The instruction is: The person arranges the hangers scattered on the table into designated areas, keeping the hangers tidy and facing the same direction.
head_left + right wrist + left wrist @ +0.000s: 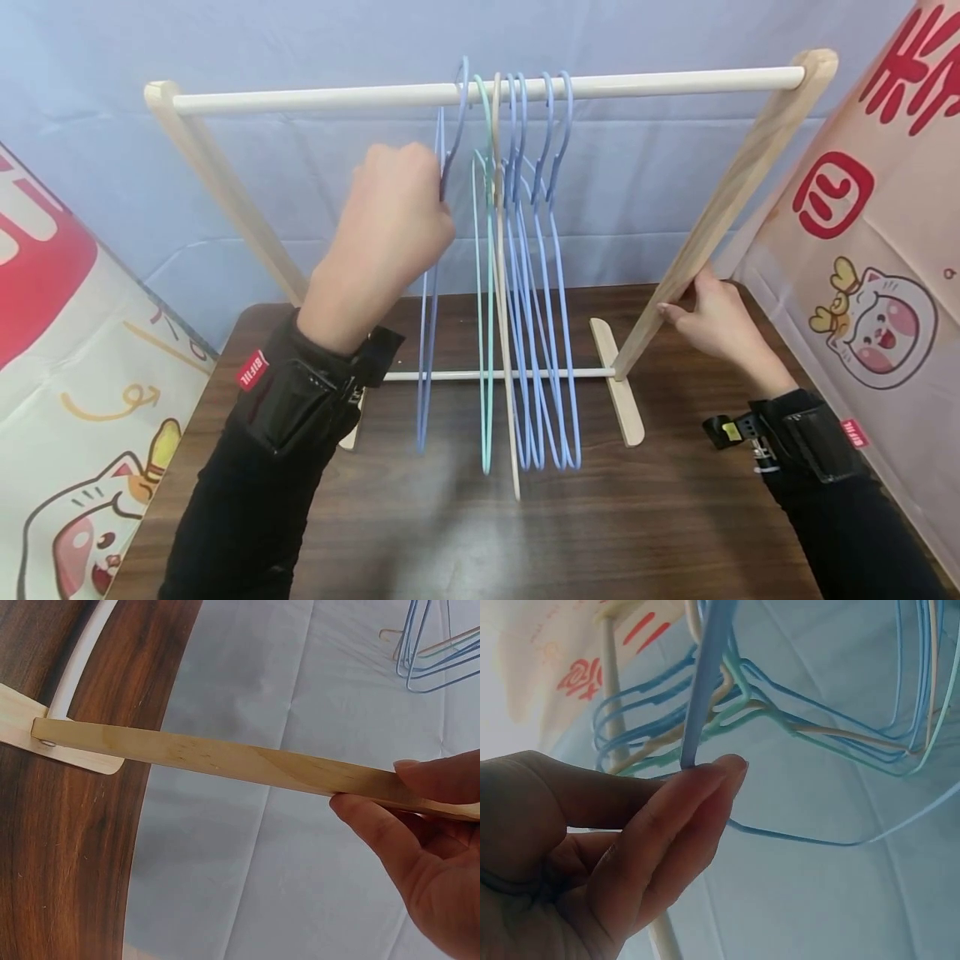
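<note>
My left hand pinches a blue clothes hanger at the neck just below its hook. The hook's curve is at the white top rail of a wooden garment rack; whether it rests on the rail I cannot tell. My right hand grips the rack's right post, thumb on one side and fingers on the other, also in the right wrist view. Right of the held hanger, a green hanger, a beige hanger and several blue hangers hang close together.
The rack's right foot and lower white bar are at the dark wooden table. Its left post leans outward. Behind is a pale blue cloth; printed sheets stand at both sides.
</note>
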`<state>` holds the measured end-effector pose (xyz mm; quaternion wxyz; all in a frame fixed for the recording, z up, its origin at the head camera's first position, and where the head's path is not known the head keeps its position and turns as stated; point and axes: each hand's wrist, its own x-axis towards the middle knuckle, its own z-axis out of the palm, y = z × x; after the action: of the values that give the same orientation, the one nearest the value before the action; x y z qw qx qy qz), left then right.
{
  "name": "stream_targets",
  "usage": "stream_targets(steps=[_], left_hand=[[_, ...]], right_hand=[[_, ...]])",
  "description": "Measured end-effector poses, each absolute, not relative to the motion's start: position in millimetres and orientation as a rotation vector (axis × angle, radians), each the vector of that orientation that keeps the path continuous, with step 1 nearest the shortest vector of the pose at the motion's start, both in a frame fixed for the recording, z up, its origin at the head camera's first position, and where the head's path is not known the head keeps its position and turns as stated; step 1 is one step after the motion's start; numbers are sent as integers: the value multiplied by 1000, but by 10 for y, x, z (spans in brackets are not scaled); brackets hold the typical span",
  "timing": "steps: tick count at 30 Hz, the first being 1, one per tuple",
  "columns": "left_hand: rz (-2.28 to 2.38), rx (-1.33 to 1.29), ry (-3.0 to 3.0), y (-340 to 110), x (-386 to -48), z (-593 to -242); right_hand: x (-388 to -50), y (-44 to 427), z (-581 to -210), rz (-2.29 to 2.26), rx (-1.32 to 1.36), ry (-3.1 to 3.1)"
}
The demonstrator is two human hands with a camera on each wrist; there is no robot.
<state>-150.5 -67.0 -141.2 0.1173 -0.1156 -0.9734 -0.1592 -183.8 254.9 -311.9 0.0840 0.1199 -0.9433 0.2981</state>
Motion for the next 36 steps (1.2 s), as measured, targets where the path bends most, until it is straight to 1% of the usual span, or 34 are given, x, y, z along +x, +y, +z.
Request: stream_targets(steps=[8,22,36], left_hand=[[-522,-313,-2899,-616,-1581,-1484],[-485,-336,-2864,-571,-1666,-1603],[-527,-339,-2867,-689,-1705,-1752]], right_hand=[[-1839,2549,-3117,895,343,-2822],[-1837,2553,-3119,897,360,-2818],[-1836,2550,-3125,883,350,-2814]])
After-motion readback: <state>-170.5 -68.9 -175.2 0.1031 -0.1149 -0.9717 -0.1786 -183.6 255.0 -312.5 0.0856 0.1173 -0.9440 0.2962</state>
